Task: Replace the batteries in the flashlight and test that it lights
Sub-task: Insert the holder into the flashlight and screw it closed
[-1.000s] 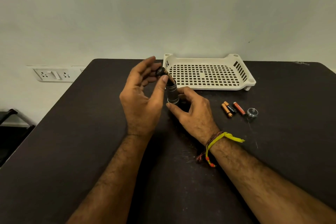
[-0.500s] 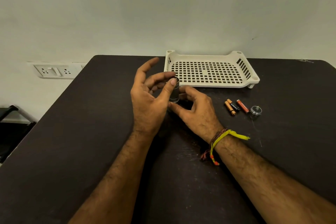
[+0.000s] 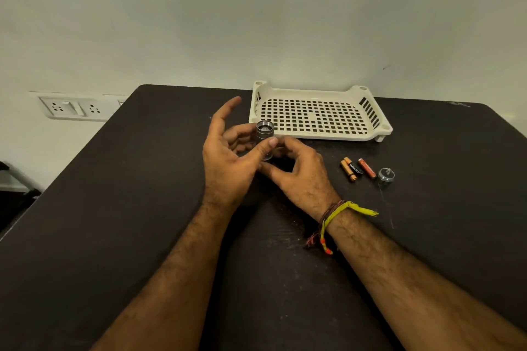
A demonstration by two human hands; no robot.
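A short silver flashlight (image 3: 264, 131) stands upright over the dark table (image 3: 142, 208), its open end facing up. My right hand (image 3: 299, 177) grips its lower part between thumb and fingers. My left hand (image 3: 228, 157) pinches the barrel, thumb in front and curled fingers behind, index finger raised. Three loose AAA batteries (image 3: 356, 169) lie side by side to the right of my right hand. The flashlight's tail cap (image 3: 386, 175), spring up, sits just right of them.
A cream perforated plastic tray (image 3: 313, 88) stands at the table's back edge, right behind the flashlight. A wall socket panel (image 3: 68, 107) is off the table's left side. Dark furniture (image 3: 11, 188) shows at the far left.
The dark battery holder that my left hand held at the flashlight's mouth has gone down inside the barrel. My left thumb has dropped onto the barrel. Both hands shifted slightly lower.
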